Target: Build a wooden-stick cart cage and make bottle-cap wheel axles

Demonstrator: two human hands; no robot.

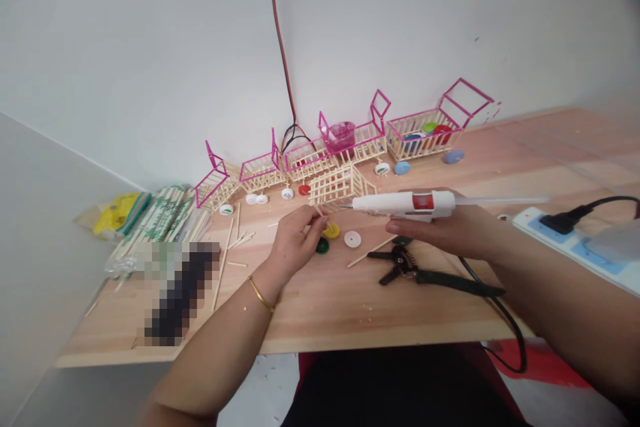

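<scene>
Head view: right hand (445, 230) gripping white glue gun (370, 204), center of frame, nozzle pointing left. Left hand (297, 240) pinching fingertips together, apparently on thin pale stick (329, 219), just below slatted stick frame (330, 188). Wooden table (320, 320) supporting dark-handled cutter (450, 280), right of center; pale wall (150, 47) rising behind. Pink-rimmed cart (400, 147), upper right, holding colored caps (443, 134); pink cup (342, 138) standing upper center, contents unclear.
</scene>
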